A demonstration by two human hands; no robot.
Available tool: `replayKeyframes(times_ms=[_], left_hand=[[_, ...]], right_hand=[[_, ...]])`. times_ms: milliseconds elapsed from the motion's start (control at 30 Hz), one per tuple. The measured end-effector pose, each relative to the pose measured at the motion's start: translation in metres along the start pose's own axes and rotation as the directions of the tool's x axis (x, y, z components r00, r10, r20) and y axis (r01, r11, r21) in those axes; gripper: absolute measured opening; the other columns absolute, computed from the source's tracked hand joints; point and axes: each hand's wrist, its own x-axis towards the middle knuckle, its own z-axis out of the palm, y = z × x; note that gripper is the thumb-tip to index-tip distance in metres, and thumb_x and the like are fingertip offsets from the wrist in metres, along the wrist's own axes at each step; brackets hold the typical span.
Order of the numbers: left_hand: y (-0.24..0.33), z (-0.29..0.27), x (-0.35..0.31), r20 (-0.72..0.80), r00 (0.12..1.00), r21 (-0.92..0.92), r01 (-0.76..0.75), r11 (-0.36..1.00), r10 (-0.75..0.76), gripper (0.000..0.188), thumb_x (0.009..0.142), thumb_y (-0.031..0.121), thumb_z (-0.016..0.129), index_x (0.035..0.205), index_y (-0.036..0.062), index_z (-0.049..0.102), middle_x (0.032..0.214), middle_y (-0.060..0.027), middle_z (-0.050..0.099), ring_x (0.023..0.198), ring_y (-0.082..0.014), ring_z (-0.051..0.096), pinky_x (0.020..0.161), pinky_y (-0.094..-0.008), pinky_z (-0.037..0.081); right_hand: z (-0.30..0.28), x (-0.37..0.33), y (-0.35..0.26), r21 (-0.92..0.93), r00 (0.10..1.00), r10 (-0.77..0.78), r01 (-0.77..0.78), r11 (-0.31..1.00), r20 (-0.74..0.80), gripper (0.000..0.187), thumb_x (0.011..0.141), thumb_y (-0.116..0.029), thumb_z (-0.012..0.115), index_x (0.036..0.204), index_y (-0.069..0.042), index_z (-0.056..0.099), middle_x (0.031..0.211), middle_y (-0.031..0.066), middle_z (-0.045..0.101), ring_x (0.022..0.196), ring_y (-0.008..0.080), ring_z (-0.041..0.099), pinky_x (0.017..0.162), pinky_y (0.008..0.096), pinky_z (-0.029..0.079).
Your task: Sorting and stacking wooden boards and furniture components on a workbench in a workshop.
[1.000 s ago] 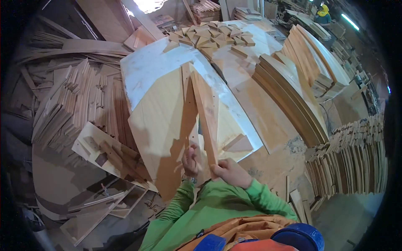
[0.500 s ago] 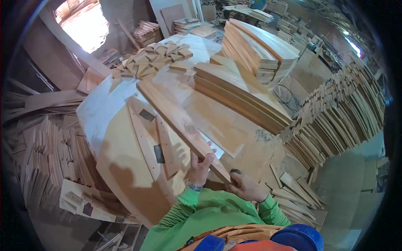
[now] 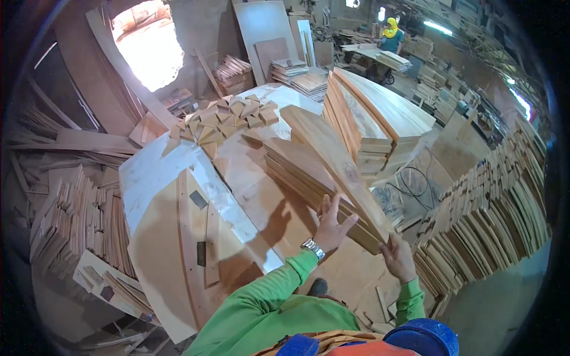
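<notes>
A long, flat wooden board [image 3: 344,169] slants over the stack of similar boards [image 3: 297,181] on the worktable. My right hand [image 3: 398,258] grips its near end, fingers wrapped round the edge. Beside the stack, my left hand [image 3: 333,228] is open with its fingers spread. Whether its fingertips touch the boards I cannot tell. A metal-band watch [image 3: 313,248] is on my left wrist. Left of my hands lies a plywood panel [image 3: 157,249] carrying two wooden strips [image 3: 191,261] and dark pads between them.
Small angled wood blocks [image 3: 228,121] are heaped at the table's far side. Behind the boards stands a taller stack of tapered panels [image 3: 386,113]. Long rows of thin slats [image 3: 487,213] rise at right, and more slats [image 3: 83,225] at left. A person [image 3: 390,40] works far back.
The board has moved right, from beside the plywood panel to above the board stack. My left hand has let go of it, while my right still grips its end. The view has shifted.
</notes>
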Motion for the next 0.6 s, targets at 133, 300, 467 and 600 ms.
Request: replayKeyframes(times_ms=[133, 300, 467, 600], left_hand=[[0.003, 0.036, 0.03, -0.228, 0.97, 0.203, 0.138, 0.969, -0.09, 0.111, 0.096, 0.056, 0.075, 0.171, -0.0028, 0.018, 0.175, -0.0406, -0.001, 0.162, -0.0597, -0.007, 0.132, -0.0627, 0.007], [-0.011, 0.064, 0.059, -0.184, 0.981, 0.528, 0.044, 0.848, 0.064, 0.105, 0.097, 0.055, 0.072, 0.168, -0.0059, 0.025, 0.174, -0.0419, 0.004, 0.162, -0.0591, -0.008, 0.132, -0.0635, 0.006], [0.007, 0.067, 0.09, 0.004, 0.999, 0.609, 0.027, 0.793, -0.037, 0.103, 0.1, 0.056, 0.065, 0.166, -0.0112, 0.024, 0.17, -0.0448, 0.017, 0.161, -0.0613, -0.007, 0.133, -0.0613, 0.006], [-0.001, 0.075, 0.109, 0.027, 0.995, 0.594, 0.061, 0.802, -0.095, 0.104, 0.102, 0.057, 0.063, 0.167, -0.0114, 0.019, 0.168, -0.046, 0.021, 0.161, -0.0615, -0.008, 0.133, -0.06, 0.004]], right_hand=[[-0.014, 0.071, 0.085, 0.004, 0.986, -0.159, 0.159, 0.987, 0.06, 0.024, 0.097, -0.018, 0.076, 0.099, 0.0, 0.06, 0.089, 0.0233, 0.061, 0.087, 0.0462, 0.061, 0.074, 0.0476, 0.049], [-0.007, 0.097, 0.132, 0.16, 0.973, -0.131, 0.101, 0.982, 0.19, 0.025, 0.102, -0.016, 0.071, 0.118, 0.001, 0.061, 0.091, 0.0196, 0.062, 0.079, 0.0364, 0.057, 0.073, 0.0444, 0.048], [-0.001, 0.109, 0.135, 0.243, 0.955, -0.154, 0.092, 0.966, 0.252, 0.035, 0.103, -0.019, 0.071, 0.13, 0.0, 0.06, 0.092, 0.02, 0.065, 0.082, 0.0384, 0.061, 0.073, 0.0473, 0.05], [0.003, 0.113, 0.139, 0.192, 0.966, -0.212, 0.183, 0.964, 0.149, 0.044, 0.103, -0.019, 0.07, 0.141, 0.001, 0.057, 0.094, 0.0222, 0.069, 0.089, 0.0426, 0.069, 0.076, 0.0503, 0.052]])
